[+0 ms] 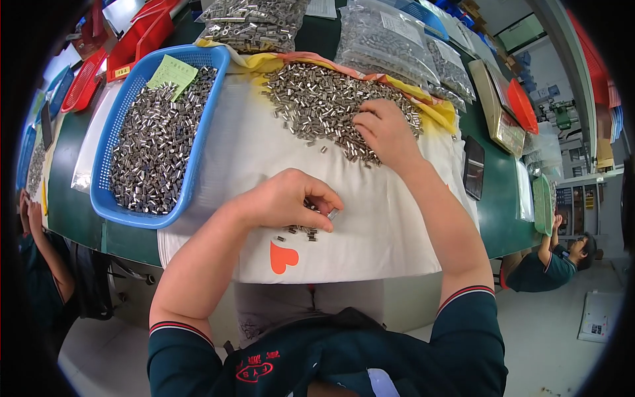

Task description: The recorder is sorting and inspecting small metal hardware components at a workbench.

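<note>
A wide pile of small shiny metal cylinders (317, 99) is spread over the far part of a white cloth (370, 225). My right hand (387, 132) rests at the pile's right side, fingers curled down among the pieces; what the fingertips touch is hidden. Closer to me, my left hand (294, 200) is curled over the cloth, pinching a metal cylinder (333, 214) between thumb and fingers. A few loose cylinders (306, 232) lie beneath that hand, partly covered by it, just above an orange heart print (284, 257).
Left of the cloth stands a blue basket (100, 173) full of similar cylinders, with a green paper slip (173, 74). Clear bags of metal parts (380, 43) line the back. A dark phone (473, 167) lies right. People (552, 264) sit at both sides.
</note>
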Tool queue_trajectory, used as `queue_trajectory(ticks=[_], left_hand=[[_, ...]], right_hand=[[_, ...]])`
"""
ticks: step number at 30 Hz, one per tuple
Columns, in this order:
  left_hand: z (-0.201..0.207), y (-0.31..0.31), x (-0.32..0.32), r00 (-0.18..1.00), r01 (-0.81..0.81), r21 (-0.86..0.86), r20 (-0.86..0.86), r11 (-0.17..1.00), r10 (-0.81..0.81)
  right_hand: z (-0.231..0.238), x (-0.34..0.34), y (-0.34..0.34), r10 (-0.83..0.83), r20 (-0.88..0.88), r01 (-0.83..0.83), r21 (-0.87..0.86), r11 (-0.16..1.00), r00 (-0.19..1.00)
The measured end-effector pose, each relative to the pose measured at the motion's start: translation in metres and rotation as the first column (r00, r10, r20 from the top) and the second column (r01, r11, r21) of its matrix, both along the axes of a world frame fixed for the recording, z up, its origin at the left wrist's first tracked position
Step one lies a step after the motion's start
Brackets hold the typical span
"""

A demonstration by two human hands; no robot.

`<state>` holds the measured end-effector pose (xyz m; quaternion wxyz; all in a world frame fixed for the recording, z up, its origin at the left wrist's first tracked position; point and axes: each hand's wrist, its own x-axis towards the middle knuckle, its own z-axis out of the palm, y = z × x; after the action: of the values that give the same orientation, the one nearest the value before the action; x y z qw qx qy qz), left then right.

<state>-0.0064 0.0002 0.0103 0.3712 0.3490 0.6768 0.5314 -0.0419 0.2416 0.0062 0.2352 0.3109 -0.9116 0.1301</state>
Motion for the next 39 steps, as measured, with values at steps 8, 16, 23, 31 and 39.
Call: queue_trajectory(ticks=[8, 16, 23, 31, 39], left_hand=[[-0.003, 0.002, 0.006, 0.998, 0.029, 0.02, 0.054, 0.999, -0.03], [-0.014, 0.004, -0.008, 0.912, -0.292, 0.164, 0.345, 0.942, 0.223], [-0.011, 0.004, -0.012, 0.814, -0.412, 0.148, 0.503, 0.899, 0.29], [-0.017, 0.002, -0.015, 0.847, -0.399, 0.193, 0.451, 0.896, 0.28], [-0.015, 0.006, -0.008, 0.865, -0.447, 0.087, 0.294, 0.891, 0.405]], right_hand=[[0.009, 0.05, -0.033, -0.194, 0.268, 0.221, -0.075, 0.972, 0.944], [-0.01, 0.054, -0.049, -0.352, 0.209, 0.369, -0.047, 0.928, 0.912], [-0.007, 0.054, -0.043, -0.333, 0.282, 0.393, -0.189, 0.9, 0.9], [0.02, 0.072, -0.058, 0.153, 0.589, 0.297, -0.595, 0.747, 0.793], [0.01, 0.075, -0.065, -0.066, 0.207, 0.139, -0.363, 0.921, 0.976]])
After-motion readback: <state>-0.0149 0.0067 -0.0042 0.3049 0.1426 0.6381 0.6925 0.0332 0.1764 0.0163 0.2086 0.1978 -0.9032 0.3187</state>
